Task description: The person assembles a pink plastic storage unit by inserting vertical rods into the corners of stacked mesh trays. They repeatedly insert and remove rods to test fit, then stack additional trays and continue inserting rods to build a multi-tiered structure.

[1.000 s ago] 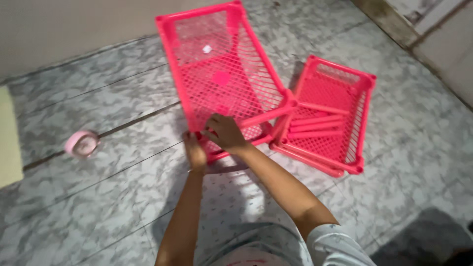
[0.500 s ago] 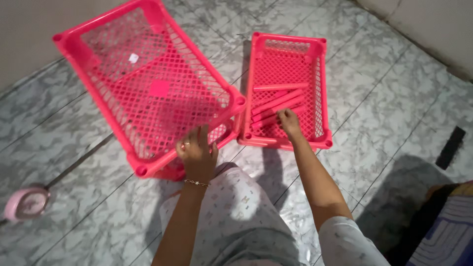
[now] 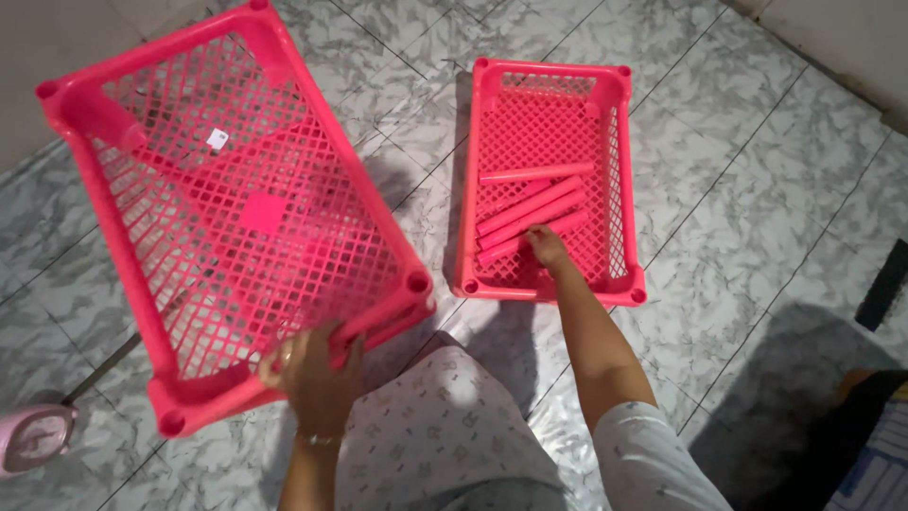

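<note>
While a small pink clock (image 3: 33, 440) lies on the grey marble-pattern floor (image 3: 757, 189) at about 8 o'clock, the left hand (image 3: 317, 374) has its fingers curled tight over the near short rim of the large pink lattice basket (image 3: 236, 218), which fills the 10 o'clock part of the view and sits tilted against the lap. The basket looks light and rather stiff, but its thin mesh could bend, so I judge the solid rim or the corner sockets to be the safest place to hold. At 1 o'clock, the second pink basket (image 3: 615, 189) rests flat on the floor, and inside it the right hand (image 3: 547, 248) closes its fingers on the near end of one of the pink tubes (image 3: 534, 203), smooth hard rods that seem light and a little slippery.
</note>
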